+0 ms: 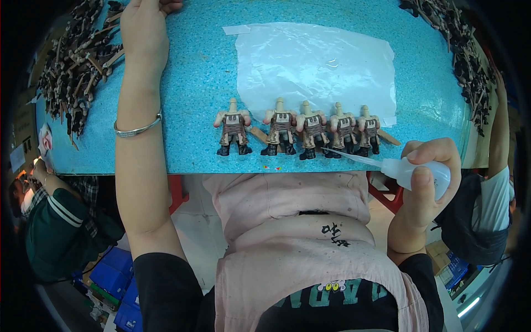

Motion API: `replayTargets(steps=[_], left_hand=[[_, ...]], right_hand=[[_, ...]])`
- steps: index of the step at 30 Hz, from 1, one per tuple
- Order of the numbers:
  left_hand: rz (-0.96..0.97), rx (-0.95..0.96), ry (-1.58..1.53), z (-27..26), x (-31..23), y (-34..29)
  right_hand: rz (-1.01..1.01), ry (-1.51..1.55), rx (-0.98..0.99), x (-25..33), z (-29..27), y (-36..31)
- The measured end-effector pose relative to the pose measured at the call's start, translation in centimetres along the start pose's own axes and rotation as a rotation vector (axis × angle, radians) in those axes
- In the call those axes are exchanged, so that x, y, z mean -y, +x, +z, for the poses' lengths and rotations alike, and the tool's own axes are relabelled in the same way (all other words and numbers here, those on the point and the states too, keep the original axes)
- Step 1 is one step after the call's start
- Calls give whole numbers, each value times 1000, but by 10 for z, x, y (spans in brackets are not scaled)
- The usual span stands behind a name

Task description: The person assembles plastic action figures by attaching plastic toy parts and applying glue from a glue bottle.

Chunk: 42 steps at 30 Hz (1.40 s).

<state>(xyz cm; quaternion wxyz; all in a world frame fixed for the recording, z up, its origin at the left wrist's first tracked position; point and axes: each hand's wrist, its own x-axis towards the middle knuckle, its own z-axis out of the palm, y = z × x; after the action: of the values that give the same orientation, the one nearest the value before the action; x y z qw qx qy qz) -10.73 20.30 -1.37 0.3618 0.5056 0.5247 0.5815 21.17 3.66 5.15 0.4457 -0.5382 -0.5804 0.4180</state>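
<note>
My right hand [421, 202] is closed round a small translucent squeeze bottle [401, 170] with a long thin nozzle. The nozzle points left, its tip by the boots of the middle figurine [313, 126] in a row of several headless figurines along the table's near edge. Each has a bare neck peg, a brown apron-like front and black boots; no forearms show on them. At the upper left, my left hand [145, 25] reaches to the far side, beside a heap of small dark and beige parts [72, 72]. Its fingers are mostly cut off by the frame's top edge.
A clear plastic sheet [315, 61] is taped to the blue speckled table [193, 83] behind the row. Flat wooden sticks [389, 138] lie under or behind the figurines. Another heap of parts [464, 55] lines the right side. Other people sit at both sides, near blue crates [113, 271].
</note>
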Motion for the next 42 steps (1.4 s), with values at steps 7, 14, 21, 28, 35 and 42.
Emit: replayTargets(steps=[7, 14, 21, 28, 35, 42], left_hand=[[-3, 66, -102, -34, 36, 22], [3, 74, -96, -33, 36, 22], [-25, 64, -87, -32, 32, 21], [-22, 72, -97, -33, 33, 22], [-35, 62, -104, -33, 33, 22], [-49, 37, -86, -32, 30, 20]], right_hand=[[9, -80, -8, 1, -4, -2], [-7, -90, -3, -1, 0, -1], [-63, -124, 53, -1, 1, 2], [-46, -100, 67, 0, 1, 1], [-34, -101, 38, 0, -5, -2], [-6, -86, -105, -1, -22, -11]])
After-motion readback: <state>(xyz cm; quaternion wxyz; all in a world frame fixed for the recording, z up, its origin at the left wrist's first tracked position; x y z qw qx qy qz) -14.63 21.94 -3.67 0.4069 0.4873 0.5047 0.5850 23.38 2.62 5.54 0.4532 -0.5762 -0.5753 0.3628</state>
